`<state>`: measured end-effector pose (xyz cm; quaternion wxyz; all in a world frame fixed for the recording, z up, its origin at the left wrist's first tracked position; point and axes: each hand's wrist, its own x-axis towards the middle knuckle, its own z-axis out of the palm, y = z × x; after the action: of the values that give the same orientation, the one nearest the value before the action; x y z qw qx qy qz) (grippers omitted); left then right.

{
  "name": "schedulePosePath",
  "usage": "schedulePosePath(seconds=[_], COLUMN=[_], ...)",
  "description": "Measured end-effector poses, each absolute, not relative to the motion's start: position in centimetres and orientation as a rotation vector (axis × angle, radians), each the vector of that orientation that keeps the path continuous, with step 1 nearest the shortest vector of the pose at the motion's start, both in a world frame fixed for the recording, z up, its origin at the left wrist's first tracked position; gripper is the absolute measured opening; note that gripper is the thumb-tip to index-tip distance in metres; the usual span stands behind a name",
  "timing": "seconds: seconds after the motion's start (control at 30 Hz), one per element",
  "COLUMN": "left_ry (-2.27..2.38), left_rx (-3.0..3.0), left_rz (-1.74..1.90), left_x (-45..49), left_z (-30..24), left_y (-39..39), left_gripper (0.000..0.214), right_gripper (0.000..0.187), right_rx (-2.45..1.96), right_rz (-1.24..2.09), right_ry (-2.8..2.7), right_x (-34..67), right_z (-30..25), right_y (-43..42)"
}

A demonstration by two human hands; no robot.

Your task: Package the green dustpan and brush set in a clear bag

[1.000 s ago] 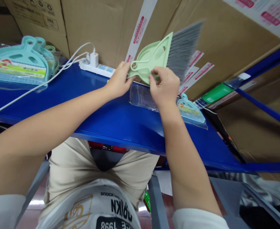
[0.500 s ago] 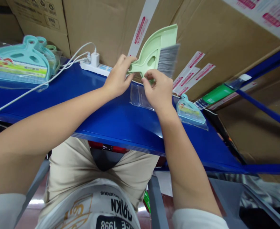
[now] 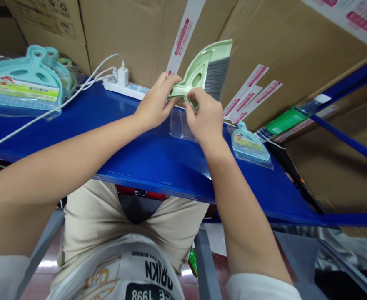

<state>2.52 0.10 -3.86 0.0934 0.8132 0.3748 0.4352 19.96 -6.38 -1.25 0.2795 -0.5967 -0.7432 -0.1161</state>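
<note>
Dustpans (image 3: 23, 81), teal, packaged, upper left, cut off by frame edge. Upper centre: left hand (image 3: 155, 104) pinches handle of green dustpan (image 3: 208, 56), held above blue shelf (image 3: 139, 154). Right hand (image 3: 205, 118) fingers closed on brush (image 3: 216, 77) handle; handle itself hidden. Clear bag (image 3: 177, 125) beneath, partly covered by right hand.
</note>
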Motion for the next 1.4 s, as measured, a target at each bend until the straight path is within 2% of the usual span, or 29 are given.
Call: schedulePosePath(seconds=[0.2, 0.33, 0.47, 0.77, 1.13, 1.4], left_ry=[1.09, 0.858, 0.665, 0.675, 0.693, 0.721], left_rx=[2.434, 2.434, 2.442, 2.464, 2.409, 1.966], left_rz=[1.3, 1.474, 1.57, 1.538, 1.497, 1.34], left_x=[2.6, 3.1, 3.2, 2.9, 3.4, 4.3], left_z=[-4.3, -5.4, -6.3, -6.1, -5.4, -4.5], left_y=[0.1, 1.9, 3.7, 3.5, 1.6, 0.9], left_gripper=[0.041, 0.037, 0.036, 0.041, 0.04, 0.016], right_gripper=[0.025, 0.03, 0.03, 0.03, 0.023, 0.026], right_rx=[-1.713, -1.88, -1.8, -1.579, -1.734, -1.766], right_rz=[-0.34, -0.44, -0.516, -0.544, -0.509, -0.603], right_ry=[-1.959, -1.923, -1.929, -2.0, -1.975, -1.986], right_x=[19.0, 18.3, 18.9, 21.0, 20.7, 20.1], right_z=[-0.8, -0.5, -1.3, -2.8, -2.2, -1.9], right_y=[-7.1, -7.3, -6.4, -4.8, -5.0, -5.6])
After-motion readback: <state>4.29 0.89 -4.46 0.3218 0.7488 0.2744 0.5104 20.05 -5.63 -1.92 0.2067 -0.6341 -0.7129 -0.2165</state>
